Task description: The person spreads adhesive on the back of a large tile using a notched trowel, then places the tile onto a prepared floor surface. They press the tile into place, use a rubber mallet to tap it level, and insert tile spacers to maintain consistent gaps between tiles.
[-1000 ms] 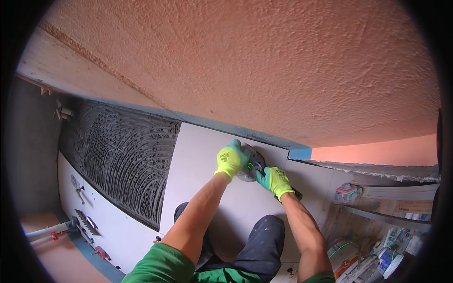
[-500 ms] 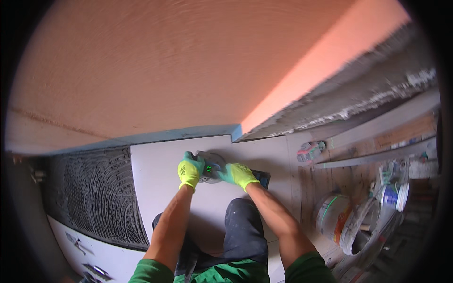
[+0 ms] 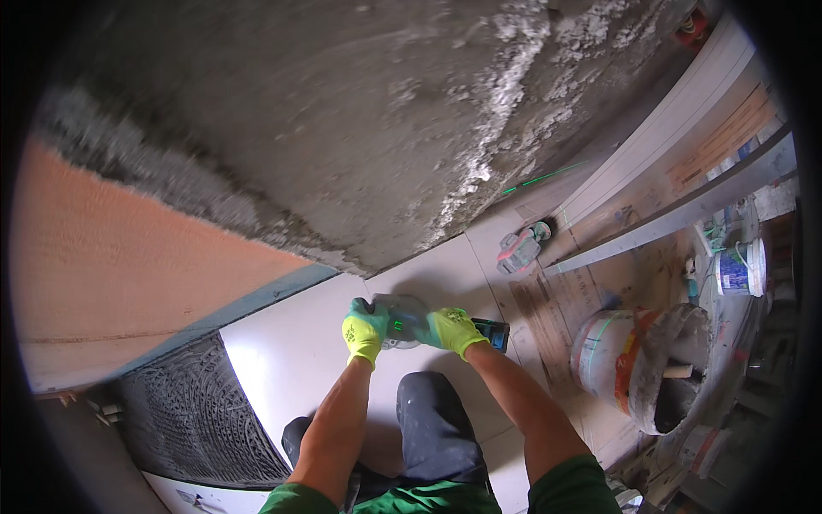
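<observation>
Round tool (image 3: 402, 320) shifted right across the pale tile (image 3: 265, 364), past the wall corner (image 3: 349, 264) | left hand (image 3: 365, 331) grasps its left side, right hand (image 3: 454, 331) its right | best kept flat, evenly pressed

Left forearm (image 3: 336, 420) and right forearm (image 3: 524, 401) reach forward, converging.
The gloved left hand (image 3: 364, 330) is curled, back upward; near it, the gloved right hand (image 3: 452, 329) is turned inward, pointing toward the left one.
</observation>
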A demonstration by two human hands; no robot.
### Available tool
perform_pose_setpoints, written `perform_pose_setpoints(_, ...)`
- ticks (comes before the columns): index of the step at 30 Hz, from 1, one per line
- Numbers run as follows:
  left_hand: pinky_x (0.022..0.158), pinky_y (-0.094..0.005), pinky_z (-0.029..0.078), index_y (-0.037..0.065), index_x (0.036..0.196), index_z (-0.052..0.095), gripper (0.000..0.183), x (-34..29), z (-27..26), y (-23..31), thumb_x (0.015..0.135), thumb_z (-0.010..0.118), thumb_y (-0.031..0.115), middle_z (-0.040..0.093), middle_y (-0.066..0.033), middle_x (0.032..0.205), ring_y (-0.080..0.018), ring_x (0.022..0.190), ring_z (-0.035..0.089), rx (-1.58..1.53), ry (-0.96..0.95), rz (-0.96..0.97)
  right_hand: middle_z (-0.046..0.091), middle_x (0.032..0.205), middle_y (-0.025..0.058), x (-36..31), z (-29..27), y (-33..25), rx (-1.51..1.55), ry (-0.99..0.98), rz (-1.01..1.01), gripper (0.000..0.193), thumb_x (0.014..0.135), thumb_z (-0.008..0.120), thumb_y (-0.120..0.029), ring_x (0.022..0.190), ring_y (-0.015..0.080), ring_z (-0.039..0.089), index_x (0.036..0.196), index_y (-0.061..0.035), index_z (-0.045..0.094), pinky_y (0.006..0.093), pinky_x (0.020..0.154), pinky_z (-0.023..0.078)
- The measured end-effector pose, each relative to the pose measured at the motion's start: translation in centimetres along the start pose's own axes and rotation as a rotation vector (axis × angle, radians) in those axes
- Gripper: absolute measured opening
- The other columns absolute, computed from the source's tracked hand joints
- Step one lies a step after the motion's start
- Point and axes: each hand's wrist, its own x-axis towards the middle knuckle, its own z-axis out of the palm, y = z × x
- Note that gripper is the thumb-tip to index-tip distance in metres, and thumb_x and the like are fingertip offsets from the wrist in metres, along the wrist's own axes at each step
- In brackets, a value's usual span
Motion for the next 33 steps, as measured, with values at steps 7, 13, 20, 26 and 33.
perform_pose_setpoints(7, 0.068, -0.0498, 0.051, 0.007, 0.083, 0.061, 0.024, 0.4, 0.3, -0.5, 0.083, 0.063, 0.031, 0.067, -0.0215, 0.075, -0.0458, 0.076, 0.065, 0.058, 0.053, 0.035, 0.071, 0.083, 0.0216, 0.0, -0.3, -0.2, 0.033, -0.017, -0.066, 0.054, 0.086, 0.06, -0.055, 0.082, 0.0394, 0.07, 0.086, -0.004, 0.076, 0.0494, 0.075, 0.054)
perform_pose_setpoints(13, 0.068, -0.05, 0.051, 0.007, 0.084, 0.061, 0.024, 0.9, -0.2, -1.0, 0.083, 0.063, 0.031, 0.067, -0.0216, 0.075, -0.046, 0.076, 0.065, 0.087, 0.076, 0.02, 0.07, 0.079, 0.0229, 0.7, -0.1, -0.9, 0.055, 0.111, -0.101, 0.048, 0.084, 0.062, -0.05, 0.076, 0.0407, 0.07, 0.083, -0.0038, 0.076, 0.0491, 0.07, 0.055)
perform_pose_setpoints(20, 0.069, -0.0491, 0.052, 0.007, 0.087, 0.061, 0.026, 0.9, -0.8, -1.3, 0.083, 0.064, 0.032, 0.068, -0.0206, 0.076, -0.0443, 0.076, 0.066, 0.09, 0.054, 0.013, 0.07, 0.081, 0.0238, 1.3, -0.2, -1.4, 0.04, 0.02, -0.095, 0.051, 0.086, 0.061, -0.053, 0.079, 0.0407, 0.071, 0.084, -0.0036, 0.075, 0.0486, 0.073, 0.056)
perform_pose_setpoints(26, 0.07, -0.0488, 0.052, 0.006, 0.086, 0.061, 0.027, 0.8, -1.1, -1.5, 0.083, 0.064, 0.033, 0.069, -0.0203, 0.076, -0.0439, 0.076, 0.067, 0.094, 0.055, 0.008, 0.07, 0.08, 0.0241, 1.3, -0.4, -1.6, 0.029, 0.015, -0.105, 0.055, 0.086, 0.06, -0.056, 0.079, 0.0417, 0.07, 0.083, -0.0031, 0.075, 0.0492, 0.074, 0.056)
perform_pose_setpoints(33, 0.07, -0.0486, 0.052, 0.006, 0.086, 0.062, 0.028, 0.8, -1.2, -1.8, 0.084, 0.064, 0.034, 0.069, -0.0209, 0.077, -0.0439, 0.076, 0.067, 0.086, 0.055, 0.002, 0.069, 0.077, 0.0234, 1.7, -0.1, -1.7, 0.025, 0.022, -0.136, 0.058, 0.088, 0.057, -0.058, 0.077, 0.0416, 0.07, 0.082, -0.0025, 0.076, 0.0505, 0.071, 0.054)
